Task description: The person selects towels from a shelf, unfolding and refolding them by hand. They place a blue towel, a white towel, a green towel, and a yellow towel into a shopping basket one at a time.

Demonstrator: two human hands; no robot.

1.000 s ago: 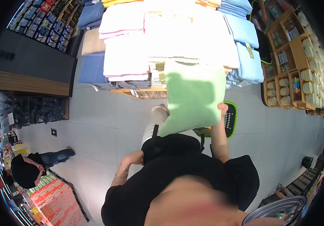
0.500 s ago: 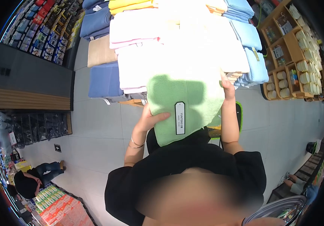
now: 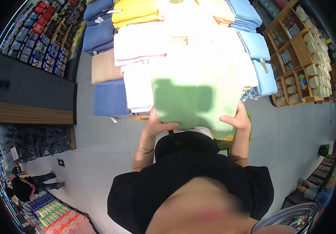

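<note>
A folded green towel [image 3: 185, 103] is held level between both hands, its far part washed out by bright light. My left hand [image 3: 157, 124] grips its near left corner, thumb on top and fingers hidden underneath. At the near right corner, my right hand [image 3: 238, 118] grips it the same way. Just beyond the towel are stacks of folded towels: white-pink ones [image 3: 138, 43], a yellow one [image 3: 136, 9], a beige one [image 3: 104, 67], dark blue ones [image 3: 111, 97] and light blue ones [image 3: 255, 45].
Wooden shelves [image 3: 298, 50] with cups stand at the right. Packaged goods fill a rack [image 3: 45, 39] at upper left. A person [image 3: 23, 188] is at lower left beside stacked boxes [image 3: 66, 222]; another person's legs [image 3: 308, 188] show at lower right.
The towel has levelled out, and its white label is no longer in view. My right hand has moved down to the near right corner, with its thumb now on top.
</note>
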